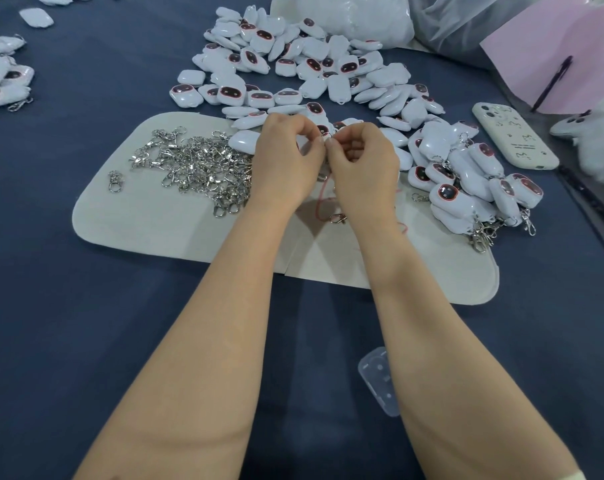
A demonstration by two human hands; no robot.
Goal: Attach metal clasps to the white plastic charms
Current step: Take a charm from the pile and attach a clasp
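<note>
A pale felt mat (pixel 148 220) lies on the dark blue table (pixel 86 323), and everything else is placed around it. Over the mat's middle the left hand (pixel 286 161) and right hand (pixel 362 164) meet, fingers curled and pinched narrowly together at one spot; what they grip there is mostly hidden, so it cannot be told exactly what each holds. A thin red cord (pixel 323 199) hangs down from between the hands, with a metal clasp (pixel 338 218) at its lower end just above the mat.

On the mat's left part lies a loose heap of metal clasps (pixel 196 168), one clasp (pixel 115 181) lying apart at its left. Beyond the mat's far edge spreads a big pile of white plastic charms (pixel 293 71), many showing dark faces. On the mat's right end sits a smaller group of charms with clasps attached (pixel 473 188). A white plastic bag (pixel 352 19) stands behind the big pile; its contents cannot be made out. A phone (pixel 515 140) lies off the mat's right, and a small clear plastic piece (pixel 380 379) lies on the table near the mat's front edge.
</note>
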